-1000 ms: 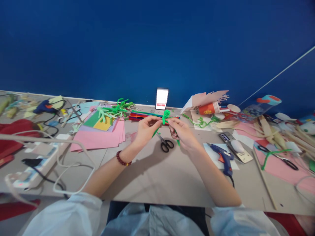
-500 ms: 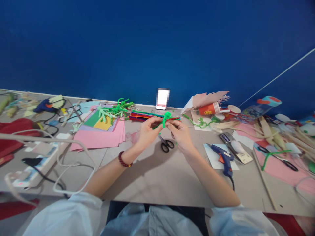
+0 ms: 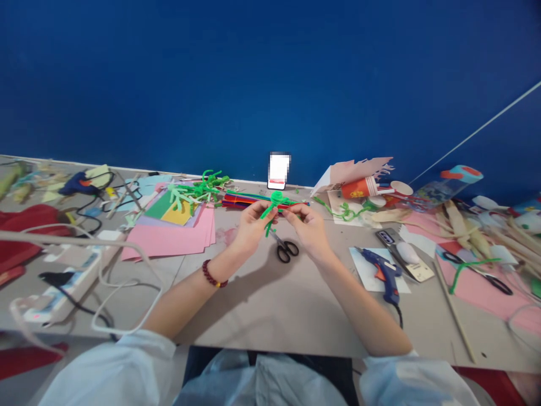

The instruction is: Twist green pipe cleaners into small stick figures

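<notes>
Between my two hands, above the table, is a green pipe cleaner figure (image 3: 276,197) with a rounded coil on top and loose ends pointing down. My left hand (image 3: 252,224) pinches it from the left, thumb and fingers pressed together. From the right, my right hand (image 3: 307,225) pinches a green strand of the same piece. Black-handled scissors (image 3: 287,250) lie on the table just below my hands, their tips near the hanging strands. Behind my hands rests a bundle of coloured pipe cleaners (image 3: 239,199), partly hidden by the fingers.
Coloured paper sheets (image 3: 169,239) and a pile of green pipe cleaners (image 3: 209,183) lie left, beyond a power strip (image 3: 71,282) with cables. A phone (image 3: 278,170) leans on the blue wall. Right are a glue gun (image 3: 382,270), paper cups (image 3: 359,188) and a wooden stick (image 3: 454,310).
The green pipe cleaner figure has shifted slightly left and turned, its lower strand now slanting down to the left. Both hands stay close together in nearly the same place.
</notes>
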The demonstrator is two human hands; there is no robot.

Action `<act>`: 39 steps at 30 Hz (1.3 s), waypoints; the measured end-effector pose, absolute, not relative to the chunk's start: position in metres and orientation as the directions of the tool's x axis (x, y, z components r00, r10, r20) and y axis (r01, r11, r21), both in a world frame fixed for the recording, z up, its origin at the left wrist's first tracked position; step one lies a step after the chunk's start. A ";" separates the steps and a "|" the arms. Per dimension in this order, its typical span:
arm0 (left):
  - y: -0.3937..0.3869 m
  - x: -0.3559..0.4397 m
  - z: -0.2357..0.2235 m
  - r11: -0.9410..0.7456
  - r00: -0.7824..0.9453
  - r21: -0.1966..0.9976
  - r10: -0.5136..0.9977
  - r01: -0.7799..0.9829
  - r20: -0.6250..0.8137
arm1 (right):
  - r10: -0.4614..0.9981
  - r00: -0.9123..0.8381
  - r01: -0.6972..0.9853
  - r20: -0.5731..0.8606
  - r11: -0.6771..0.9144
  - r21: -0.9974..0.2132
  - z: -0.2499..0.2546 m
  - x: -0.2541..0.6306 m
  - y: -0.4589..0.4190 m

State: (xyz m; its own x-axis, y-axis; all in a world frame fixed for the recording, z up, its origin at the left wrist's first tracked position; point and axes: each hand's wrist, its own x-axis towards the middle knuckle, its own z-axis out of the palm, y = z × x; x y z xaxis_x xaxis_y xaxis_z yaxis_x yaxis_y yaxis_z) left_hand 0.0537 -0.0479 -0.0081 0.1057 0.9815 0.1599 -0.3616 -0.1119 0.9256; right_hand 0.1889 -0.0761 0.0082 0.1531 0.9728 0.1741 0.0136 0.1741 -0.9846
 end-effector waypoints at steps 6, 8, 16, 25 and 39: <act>-0.046 0.053 -0.005 0.028 0.156 0.874 0.986 -0.485 0.055 | 0.981 0.107 -0.043 0.160 0.165 -0.985 0.002 0.189 -0.071; -0.046 0.055 -0.005 0.048 0.139 0.862 0.990 -0.505 0.026 | 0.976 0.107 -0.020 0.187 0.190 -0.982 0.000 0.189 -0.070; -0.048 0.060 -0.011 -0.028 0.044 0.898 0.998 -0.440 0.053 | 0.973 0.134 0.044 0.190 0.186 -0.982 -0.003 0.187 -0.073; -0.046 0.061 -0.013 -0.047 -0.016 0.933 0.999 -0.357 0.045 | 0.942 0.166 0.140 0.293 0.271 -0.952 -0.013 0.187 -0.067; -0.047 0.059 -0.017 -0.042 0.081 0.935 0.994 -0.352 0.075 | 0.914 0.174 0.236 0.366 0.322 -0.917 -0.019 0.188 -0.064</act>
